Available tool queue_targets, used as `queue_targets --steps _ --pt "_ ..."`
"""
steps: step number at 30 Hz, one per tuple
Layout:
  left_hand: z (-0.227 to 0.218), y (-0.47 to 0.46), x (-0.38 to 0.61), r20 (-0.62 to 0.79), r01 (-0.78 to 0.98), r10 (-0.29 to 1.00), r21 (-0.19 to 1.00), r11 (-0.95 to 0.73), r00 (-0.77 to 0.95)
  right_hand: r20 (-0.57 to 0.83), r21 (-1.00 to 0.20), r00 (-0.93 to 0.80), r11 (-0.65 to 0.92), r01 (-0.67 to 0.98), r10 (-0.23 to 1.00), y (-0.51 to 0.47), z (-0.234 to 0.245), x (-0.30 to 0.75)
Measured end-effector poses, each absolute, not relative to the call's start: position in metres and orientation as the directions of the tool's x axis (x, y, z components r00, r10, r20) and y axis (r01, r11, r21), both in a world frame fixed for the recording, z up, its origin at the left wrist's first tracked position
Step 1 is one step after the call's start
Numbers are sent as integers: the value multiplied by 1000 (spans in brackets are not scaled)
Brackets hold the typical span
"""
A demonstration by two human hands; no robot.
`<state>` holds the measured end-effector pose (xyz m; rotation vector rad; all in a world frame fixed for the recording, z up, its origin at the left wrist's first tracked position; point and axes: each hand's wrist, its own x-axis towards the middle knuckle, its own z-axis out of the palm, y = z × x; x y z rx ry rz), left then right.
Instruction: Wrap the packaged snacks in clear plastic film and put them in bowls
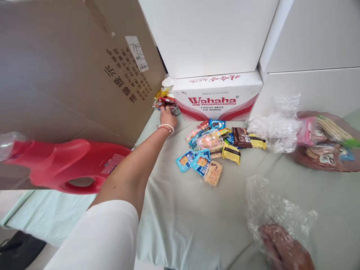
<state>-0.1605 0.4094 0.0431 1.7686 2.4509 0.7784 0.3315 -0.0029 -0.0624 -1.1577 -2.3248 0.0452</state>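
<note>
My left hand (168, 117) reaches far forward, its fingers closed on a bunch of red and yellow snack packets (165, 101) beside the left end of the white water carton (216, 99). At the lower right my right hand (284, 245), dark and partly behind film, grips a clear plastic bag (261, 202); its fingers show only in part. Between the hands lies a pile of small wrapped snacks: blue packets (185, 160), a yellow packet (231, 153), a brown packet (241, 137) and a clear-wrapped biscuit (213, 173).
A large cardboard box (70, 75) walls off the left. In front of it lies a red plastic jug (70, 161) with a handle. To the right, a pinkish translucent tray (298, 159) holds several snack packs next to crumpled clear plastic (278, 127). White cabinets (210, 33) stand behind the pale green cloth (174, 221).
</note>
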Motion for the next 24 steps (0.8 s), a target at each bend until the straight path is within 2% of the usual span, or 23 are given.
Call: queue_targets --steps 3,7,11,12,15,17,19,21,24 --pt "53 359 -154 246 889 906 395 231 -345 466 -299 -396 562 771 791 7 -50 310" --pt "67 284 -146 233 885 910 407 228 -342 366 -357 -300 431 829 881 15 -35 292" --pt "69 194 -108 240 872 912 448 199 -331 131 -393 -320 346 852 938 18 -17 286" --pt "68 167 -91 206 864 932 475 170 -297 61 -386 -327 325 863 943 19 -12 285" --pt "63 84 -20 -2 654 995 754 67 -100 -101 -333 -333 284 899 937 19 0 277" --pt "61 38 38 17 550 998 835 21 -64 -142 -303 -313 260 917 939 18 5 268" --pt "60 12 94 121 562 987 826 -42 -104 -138 -307 -293 241 921 946 18 8 259" --pt "56 8 138 213 643 968 761 -81 -130 -119 -344 -294 238 908 949 19 9 253" --pt "46 28 161 214 723 967 689 -53 -134 -120 -388 -266 202 899 956 19 8 254"
